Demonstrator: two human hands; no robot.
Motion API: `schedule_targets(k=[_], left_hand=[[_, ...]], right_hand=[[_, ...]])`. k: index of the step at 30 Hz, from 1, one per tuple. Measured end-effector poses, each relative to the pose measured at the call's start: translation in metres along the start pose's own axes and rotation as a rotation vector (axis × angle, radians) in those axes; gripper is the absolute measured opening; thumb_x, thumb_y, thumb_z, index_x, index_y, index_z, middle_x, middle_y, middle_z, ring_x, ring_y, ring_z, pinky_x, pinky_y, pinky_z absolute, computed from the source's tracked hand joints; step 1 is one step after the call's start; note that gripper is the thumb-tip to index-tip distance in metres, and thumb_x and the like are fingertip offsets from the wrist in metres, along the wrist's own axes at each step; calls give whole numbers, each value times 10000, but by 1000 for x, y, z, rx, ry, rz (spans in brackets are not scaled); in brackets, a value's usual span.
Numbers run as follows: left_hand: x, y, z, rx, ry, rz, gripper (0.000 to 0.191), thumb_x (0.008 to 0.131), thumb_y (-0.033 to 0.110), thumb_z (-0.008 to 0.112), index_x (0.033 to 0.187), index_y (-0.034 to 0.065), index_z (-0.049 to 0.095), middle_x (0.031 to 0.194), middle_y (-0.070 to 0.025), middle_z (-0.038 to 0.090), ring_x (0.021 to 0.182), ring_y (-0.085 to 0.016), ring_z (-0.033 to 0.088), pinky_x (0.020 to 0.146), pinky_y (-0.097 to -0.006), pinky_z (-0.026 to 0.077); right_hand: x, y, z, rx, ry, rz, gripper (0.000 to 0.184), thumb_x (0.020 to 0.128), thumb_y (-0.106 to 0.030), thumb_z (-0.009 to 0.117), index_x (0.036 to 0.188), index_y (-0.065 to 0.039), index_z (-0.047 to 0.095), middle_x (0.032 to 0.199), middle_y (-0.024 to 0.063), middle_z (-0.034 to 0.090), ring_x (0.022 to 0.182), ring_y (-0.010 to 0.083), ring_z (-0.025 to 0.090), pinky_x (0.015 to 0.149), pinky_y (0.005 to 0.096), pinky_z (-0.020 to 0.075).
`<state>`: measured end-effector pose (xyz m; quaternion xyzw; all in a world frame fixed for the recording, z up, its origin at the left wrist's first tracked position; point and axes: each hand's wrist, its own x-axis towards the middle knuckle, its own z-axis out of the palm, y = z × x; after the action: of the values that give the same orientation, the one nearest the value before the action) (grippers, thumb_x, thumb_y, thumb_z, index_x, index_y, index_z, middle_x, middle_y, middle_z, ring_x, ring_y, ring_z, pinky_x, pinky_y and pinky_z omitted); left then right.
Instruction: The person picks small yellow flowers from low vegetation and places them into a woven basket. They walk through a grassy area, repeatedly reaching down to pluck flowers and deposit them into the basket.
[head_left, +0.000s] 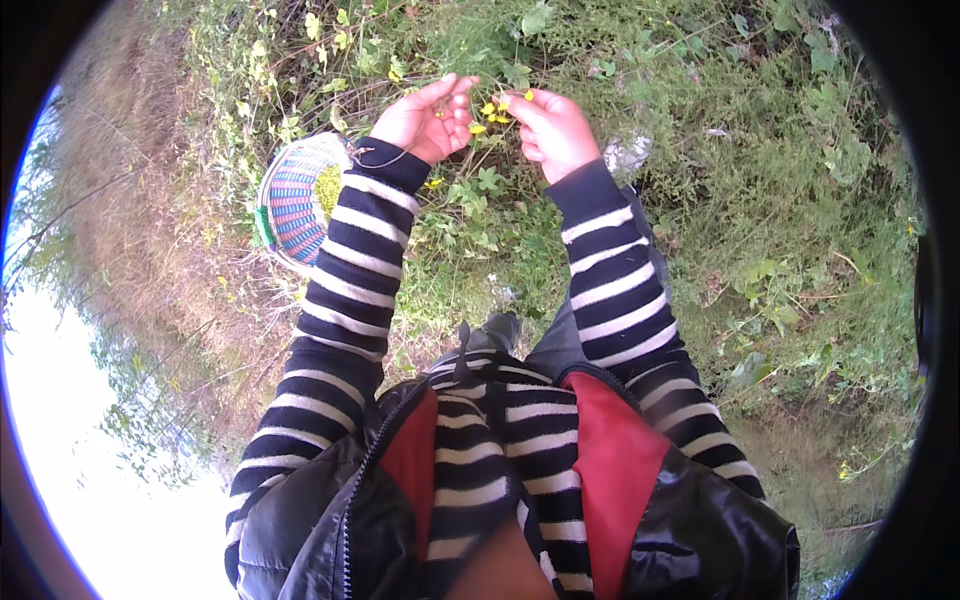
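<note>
Both of my hands are raised over the plants at the top middle of the head view. My left hand (429, 120) is turned palm up with its fingers curled, close to the left side of some small yellow flowers (495, 112); whether it grips a thin stem is unclear. My right hand (553, 129) pinches the flowers' stem between thumb and fingers. A woven basket (289, 202) with pink, blue and white bands is beside my left forearm, partly hidden by the sleeve. Small yellow-green pieces (328, 189) lie in it.
Dense green plants (750, 187) spread ahead and to the right, with leafy vines (480, 195) between my forearms. Dry brown grass (157, 195) and thin bare twigs stand at the left. A whitish object (628, 152) lies beside my right wrist.
</note>
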<state>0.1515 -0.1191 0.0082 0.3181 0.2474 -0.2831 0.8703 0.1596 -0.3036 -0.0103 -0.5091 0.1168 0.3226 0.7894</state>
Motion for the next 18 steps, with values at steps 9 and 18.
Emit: schedule_targets(k=[9,18], left_hand=[[6,-12,27,-206,83,23,317,879,253,394,1129,76,477,1157,-63,539,966,-226,527,772,-348,396],[27,-39,30,102,224,216,358,892,277,380,1147,47,482,1111,-65,553,909,-182,530,823,-350,414]], right_hand=[[-6,-17,12,106,364,-392,155,811,-91,556,918,-5,630,710,9,590,530,26,460,451,177,358],[-12,-6,23,-790,182,-415,337,790,-314,600,768,22,585,645,137,584,577,183,563,541,301,422]])
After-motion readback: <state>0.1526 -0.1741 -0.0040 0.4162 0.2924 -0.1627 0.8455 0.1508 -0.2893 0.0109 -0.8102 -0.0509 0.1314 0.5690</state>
